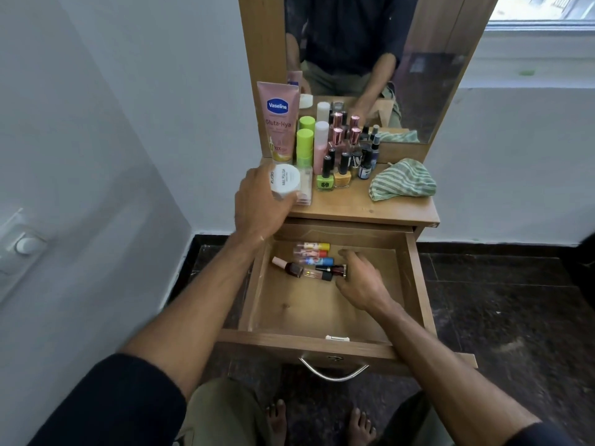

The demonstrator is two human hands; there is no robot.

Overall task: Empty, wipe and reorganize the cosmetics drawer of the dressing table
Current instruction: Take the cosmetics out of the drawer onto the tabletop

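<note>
The wooden drawer [415,284] of the dressing table is pulled out. At its back left lie several small lip tubes and bottles [314,252], a dark nail polish bottle [291,268] among them. My right hand [360,281] reaches into the drawer with fingers curved beside a dark tube [335,269] and touches it. My left hand [260,204] grips a round white jar [285,181] above the left end of the tabletop [370,209].
On the tabletop stand a pink Vaseline tube [278,120], green bottles [304,146], a pink-white bottle [321,140], several nail polishes [335,175] and small dark bottles. A green striped cloth [404,183] lies at the right. Behind is a mirror [370,59]. My bare feet are below the drawer.
</note>
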